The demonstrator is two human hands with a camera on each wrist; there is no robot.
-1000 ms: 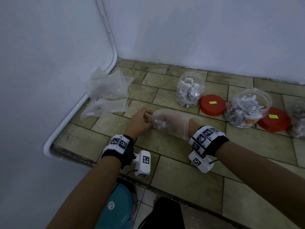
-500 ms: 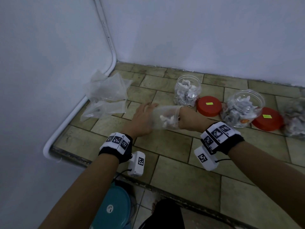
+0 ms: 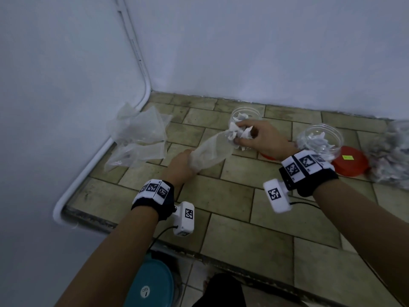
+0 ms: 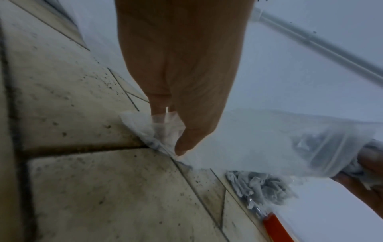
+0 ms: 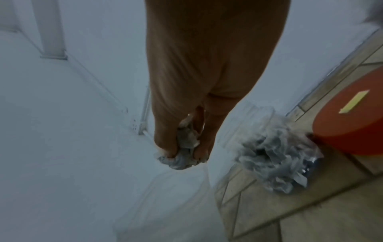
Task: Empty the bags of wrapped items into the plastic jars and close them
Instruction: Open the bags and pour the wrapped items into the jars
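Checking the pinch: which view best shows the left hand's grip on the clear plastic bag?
Left wrist: the left hand pinches the clear plastic bag corner up close. Head shows it small; right wrist shows only faint plastic.

I see tiled desk [image 3: 247, 238] set in corner of pale walls [image 3: 243, 45]; white pipe [image 3: 137, 63] runs down corner, along edge. Below, teal round lid [image 3: 152, 284] on floor.

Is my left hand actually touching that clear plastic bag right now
Touching. The left wrist view shows the left hand pinching the clear plastic bag's corner between thumb and finger.
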